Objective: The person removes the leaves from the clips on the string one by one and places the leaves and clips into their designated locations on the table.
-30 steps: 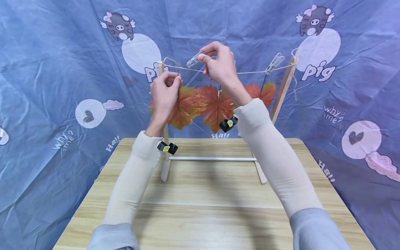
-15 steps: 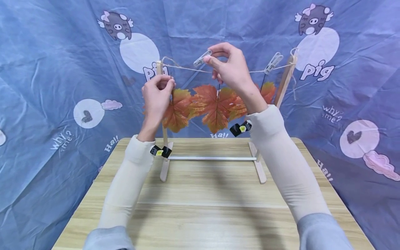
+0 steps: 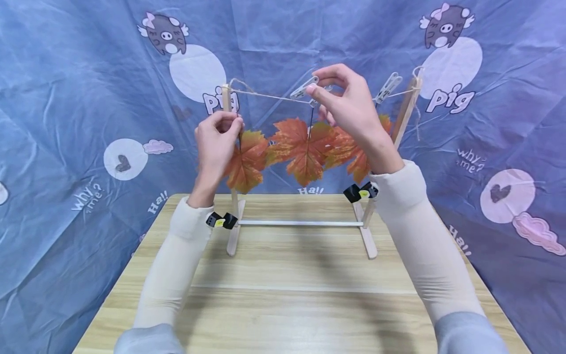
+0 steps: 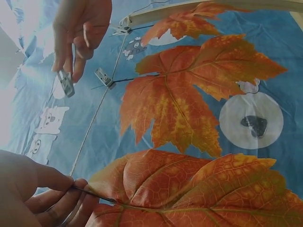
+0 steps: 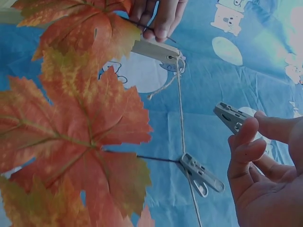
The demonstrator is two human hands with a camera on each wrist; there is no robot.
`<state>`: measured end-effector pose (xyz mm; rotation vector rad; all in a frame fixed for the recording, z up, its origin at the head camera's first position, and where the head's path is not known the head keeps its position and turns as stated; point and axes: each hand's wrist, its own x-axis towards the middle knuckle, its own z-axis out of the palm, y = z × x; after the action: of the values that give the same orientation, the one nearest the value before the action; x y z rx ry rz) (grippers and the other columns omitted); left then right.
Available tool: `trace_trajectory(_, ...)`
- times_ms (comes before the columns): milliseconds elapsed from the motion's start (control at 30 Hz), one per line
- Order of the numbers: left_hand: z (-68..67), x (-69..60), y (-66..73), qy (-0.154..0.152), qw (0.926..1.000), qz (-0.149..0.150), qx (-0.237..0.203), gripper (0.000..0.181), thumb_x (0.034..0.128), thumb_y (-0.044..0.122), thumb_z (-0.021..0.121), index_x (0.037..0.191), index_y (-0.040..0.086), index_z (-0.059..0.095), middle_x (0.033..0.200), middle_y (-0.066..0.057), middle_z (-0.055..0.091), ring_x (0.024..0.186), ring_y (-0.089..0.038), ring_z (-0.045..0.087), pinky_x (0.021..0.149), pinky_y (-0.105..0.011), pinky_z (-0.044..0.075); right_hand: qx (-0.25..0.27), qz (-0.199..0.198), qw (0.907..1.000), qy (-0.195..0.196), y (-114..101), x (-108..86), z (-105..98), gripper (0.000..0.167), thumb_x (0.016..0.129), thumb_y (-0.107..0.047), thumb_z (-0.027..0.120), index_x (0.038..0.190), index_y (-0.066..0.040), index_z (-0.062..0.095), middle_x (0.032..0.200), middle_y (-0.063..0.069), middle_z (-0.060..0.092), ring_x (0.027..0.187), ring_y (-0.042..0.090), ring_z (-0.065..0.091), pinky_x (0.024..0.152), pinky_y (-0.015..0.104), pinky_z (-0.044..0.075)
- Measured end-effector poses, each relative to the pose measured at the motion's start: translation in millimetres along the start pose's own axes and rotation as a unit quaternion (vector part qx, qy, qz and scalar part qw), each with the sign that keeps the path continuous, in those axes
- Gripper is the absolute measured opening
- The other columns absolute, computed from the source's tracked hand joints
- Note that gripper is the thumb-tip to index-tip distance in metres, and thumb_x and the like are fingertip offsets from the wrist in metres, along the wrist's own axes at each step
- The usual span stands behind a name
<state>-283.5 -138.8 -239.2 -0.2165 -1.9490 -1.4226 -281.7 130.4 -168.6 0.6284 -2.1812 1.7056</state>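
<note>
In the head view my left hand [image 3: 216, 142] pinches the thin dark stem of an orange artificial maple leaf [image 3: 245, 167], just below the left part of the string [image 3: 274, 97]. That stem [image 4: 94, 194] shows between thumb and fingers in the left wrist view. My right hand [image 3: 353, 105] holds a grey clothespin [image 3: 304, 88] between thumb and fingers, above the string and apart from it. Close by, a second clothespin [image 5: 201, 175] clips the middle maple leaf [image 3: 305, 147] to the string. A third clothespin [image 3: 388, 87] holds another leaf [image 3: 349, 152] at right, partly hidden by my right hand.
The string runs between two wooden posts, the left post [image 3: 226, 98] and the right post [image 3: 406, 113]. A white rod [image 3: 300, 223] joins their feet on the wooden table [image 3: 283, 305]. Blue printed cloth [image 3: 283, 29] hangs behind and at both sides.
My right hand has moved right along the string with the clothespin. My left hand has shifted left and slightly down, drawing the pinched leaf with it.
</note>
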Motion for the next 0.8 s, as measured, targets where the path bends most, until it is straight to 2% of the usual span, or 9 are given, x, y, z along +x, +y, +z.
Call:
trace_trajectory(133, -2.3, -3.8, -1.4, -0.005, 1.0, -0.003, -0.006, 0.014, 0.1, 0.013, 0.074, 0.105, 0.0, 0.08, 0.088, -0.008, 0.079, 0.072, -0.006, 0.069, 0.066, -0.015, 0.054, -0.003, -0.012, 0.9999, 0.006, 4, -8.3, -9, 0.039, 0.101, -0.024, 0.075, 0.138, -0.015, 0.064, 0.121, 0.001, 0.061, 0.054, 0.019, 0.059, 0.05, 0.029, 0.049)
trace_trajectory(367, -8.5, -11.3, -3.9, -0.004, 0.9997, -0.017, -0.016, 0.016, 0.0998, 0.013, 0.075, 0.106, 0.0, 0.08, 0.087, -0.004, 0.079, 0.072, -0.007, 0.069, 0.063, -0.015, 0.053, -0.026, -0.02, 0.9994, 0.013, 14, -21.1, -24, 0.042, 0.102, -0.026, 0.074, 0.142, -0.015, 0.067, 0.118, -0.001, 0.065, 0.051, 0.016, 0.059, 0.046, 0.025, 0.045)
trace_trajectory(600, -12.4, -19.6, -6.5, 0.001, 0.9986, -0.023, -0.048, 0.015, 0.0984, 0.01, 0.075, 0.105, -0.004, 0.079, 0.081, 0.002, 0.077, 0.07, -0.006, 0.069, 0.064, -0.015, 0.056, -0.03, -0.011, 0.9992, 0.023, 28, -32.5, -38, 0.037, 0.101, -0.025, 0.075, 0.137, -0.015, 0.07, 0.116, -0.001, 0.065, 0.05, 0.015, 0.056, 0.044, 0.026, 0.044)
trace_trajectory(800, -16.3, -27.0, -13.4, 0.0, 0.9979, -0.036, -0.054, 0.016, 0.0989, 0.011, 0.075, 0.105, -0.003, 0.079, 0.08, 0.004, 0.076, 0.07, -0.006, 0.07, 0.064, -0.017, 0.058, -0.029, 0.008, 0.9991, 0.031, 41, -42.6, -50, 0.034, 0.101, -0.025, 0.075, 0.134, -0.017, 0.07, 0.112, -0.002, 0.067, 0.054, 0.017, 0.062, 0.04, 0.024, 0.044)
